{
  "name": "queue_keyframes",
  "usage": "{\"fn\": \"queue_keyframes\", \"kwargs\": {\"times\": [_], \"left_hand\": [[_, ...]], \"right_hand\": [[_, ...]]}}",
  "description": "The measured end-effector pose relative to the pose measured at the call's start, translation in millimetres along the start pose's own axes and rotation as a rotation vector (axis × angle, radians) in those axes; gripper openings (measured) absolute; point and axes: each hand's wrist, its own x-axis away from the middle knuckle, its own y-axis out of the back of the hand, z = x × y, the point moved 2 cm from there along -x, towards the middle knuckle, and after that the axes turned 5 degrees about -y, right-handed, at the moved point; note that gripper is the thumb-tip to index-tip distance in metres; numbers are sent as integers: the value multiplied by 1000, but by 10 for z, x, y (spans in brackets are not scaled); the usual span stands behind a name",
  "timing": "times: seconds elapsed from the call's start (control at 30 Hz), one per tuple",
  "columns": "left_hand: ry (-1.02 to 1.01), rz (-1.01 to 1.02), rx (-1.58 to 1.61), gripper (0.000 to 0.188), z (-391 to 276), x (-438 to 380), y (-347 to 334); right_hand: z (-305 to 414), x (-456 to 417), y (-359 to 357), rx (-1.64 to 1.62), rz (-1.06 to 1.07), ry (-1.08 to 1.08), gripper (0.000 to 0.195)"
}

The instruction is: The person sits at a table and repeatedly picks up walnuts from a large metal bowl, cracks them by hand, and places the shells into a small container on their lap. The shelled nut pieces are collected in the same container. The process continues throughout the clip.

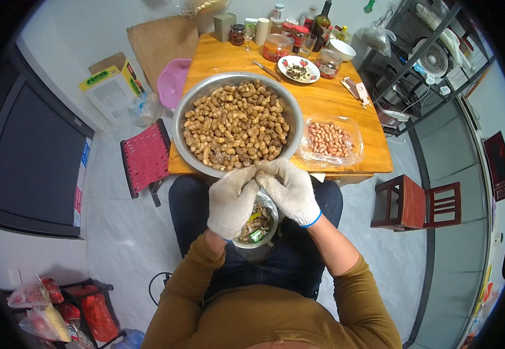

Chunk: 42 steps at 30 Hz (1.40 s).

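My left hand and my right hand both wear white knit gloves and meet at the near rim of a large metal basin. Their fingertips pinch a small brown piece, seemingly a peanut, mostly hidden by the gloves. Unshelled peanuts fill much of the basin. To its right, shelled pink peanuts lie in a clear plastic container. Beneath my hands, between my knees, stands a waste bin holding peanut shells and some wrappers, partly covered by my left glove.
On the wooden table are a knife, a floral plate with dark bits, a white bowl, jars and bottles. A pink woven stool stands left, a red wooden chair right.
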Motion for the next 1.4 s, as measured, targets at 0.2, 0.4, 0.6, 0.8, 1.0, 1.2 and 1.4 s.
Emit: {"fn": "queue_keyframes", "kwargs": {"times": [0.2, 0.4, 0.6, 0.8, 1.0, 1.2, 1.4], "left_hand": [[297, 72, 301, 25, -3, -10, -21], [319, -29, 807, 26, 150, -29, -124], [328, -118, 786, 26, 261, 0, -191], [245, -189, 552, 28, 310, 34, -210], [293, -72, 593, 24, 223, 43, -135], [125, 285, 145, 29, 55, -17, -170], [-45, 493, -109, 27, 467, 136, -410]], "right_hand": [[-205, 29, -57, -342, -7, -129, 24], [-166, -18, -133, -711, 133, -267, 32], [-154, 54, -239, -472, -32, -137, 33], [-95, 37, -189, -177, -41, -104, 32], [-133, -78, -6, -178, -11, -114, 29], [-457, -411, 753, -277, -266, -317, 27], [-1265, -1003, 1761, -27, -345, -260, 31]]}}
